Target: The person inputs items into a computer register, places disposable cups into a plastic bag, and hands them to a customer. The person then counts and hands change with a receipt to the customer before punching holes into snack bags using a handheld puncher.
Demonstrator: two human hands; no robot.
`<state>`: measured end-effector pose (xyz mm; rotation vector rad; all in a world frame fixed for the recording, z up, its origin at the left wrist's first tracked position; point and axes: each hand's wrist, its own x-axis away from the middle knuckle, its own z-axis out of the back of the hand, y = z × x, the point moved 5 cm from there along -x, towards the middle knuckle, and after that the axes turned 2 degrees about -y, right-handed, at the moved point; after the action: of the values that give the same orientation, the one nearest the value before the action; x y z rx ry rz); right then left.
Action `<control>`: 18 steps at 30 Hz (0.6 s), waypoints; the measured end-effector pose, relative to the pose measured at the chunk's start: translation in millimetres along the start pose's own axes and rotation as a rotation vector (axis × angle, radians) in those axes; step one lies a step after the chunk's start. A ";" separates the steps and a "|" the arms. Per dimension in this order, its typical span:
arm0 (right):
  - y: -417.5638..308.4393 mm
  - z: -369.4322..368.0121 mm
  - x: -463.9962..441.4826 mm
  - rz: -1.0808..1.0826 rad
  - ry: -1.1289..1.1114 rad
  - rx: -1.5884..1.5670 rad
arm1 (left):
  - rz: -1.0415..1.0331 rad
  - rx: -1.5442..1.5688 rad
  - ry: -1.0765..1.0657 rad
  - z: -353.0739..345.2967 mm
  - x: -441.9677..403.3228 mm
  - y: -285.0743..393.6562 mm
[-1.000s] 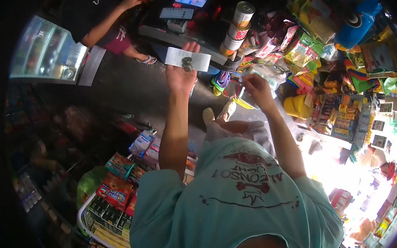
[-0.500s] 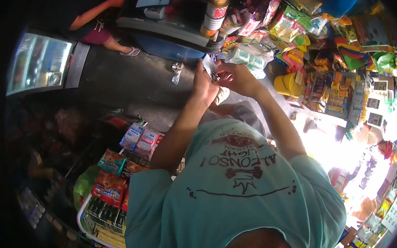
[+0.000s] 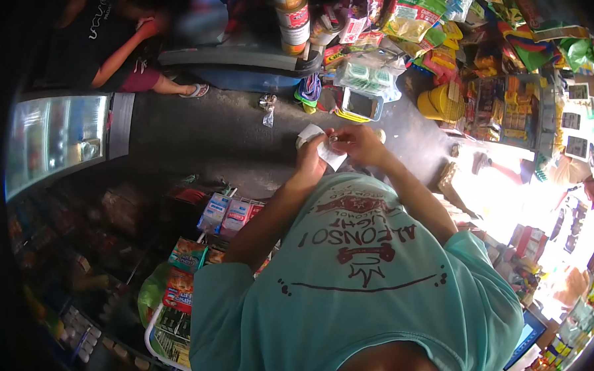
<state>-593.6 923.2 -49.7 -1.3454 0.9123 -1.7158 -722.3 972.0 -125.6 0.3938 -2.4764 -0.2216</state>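
Observation:
In front of my teal shirt (image 3: 353, 249), my left hand (image 3: 311, 160) is closed on a small white slip of paper (image 3: 333, 159). Its upper end stands out above the fingers and its lower end hangs between my hands. My right hand (image 3: 360, 145) is beside it, fingers bent and pinched together at the right side of the paper. A tiny shiny thing shows at those fingertips, too small to name.
A person (image 3: 109, 58) in dark clothes is by a blue-black counter (image 3: 238, 59) with stacked cans (image 3: 295, 26). A glass-door cooler (image 3: 56, 143) stands left. Snack packs (image 3: 181, 287) fill a rack. A yellow bucket (image 3: 437, 103) and a plastic-wrapped pack (image 3: 370, 75) sit right of the floor (image 3: 222, 136).
Both hands have come lower and closer to my body. The paper has turned, showing more of its white face. The other person now has a hand raised near the head.

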 end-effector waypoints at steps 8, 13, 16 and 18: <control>-16.7 17.8 18.5 -0.112 -0.135 -1.073 | -0.011 -0.117 -0.050 10.9 2.2 34.4; 4.4 21.5 13.5 -0.240 -0.049 -1.132 | -0.022 -0.217 -0.034 8.4 2.5 39.9; 24.5 14.8 10.5 -0.293 0.055 -0.996 | -0.026 -0.223 -0.032 10.2 1.6 38.3; 26.2 6.4 18.1 -0.351 0.079 -0.830 | -0.023 -0.242 0.002 14.3 -1.6 37.2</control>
<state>-586.7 894.7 -63.6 -2.0721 1.6179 -1.7107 -738.1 1008.5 -128.6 0.3193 -2.4071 -0.5240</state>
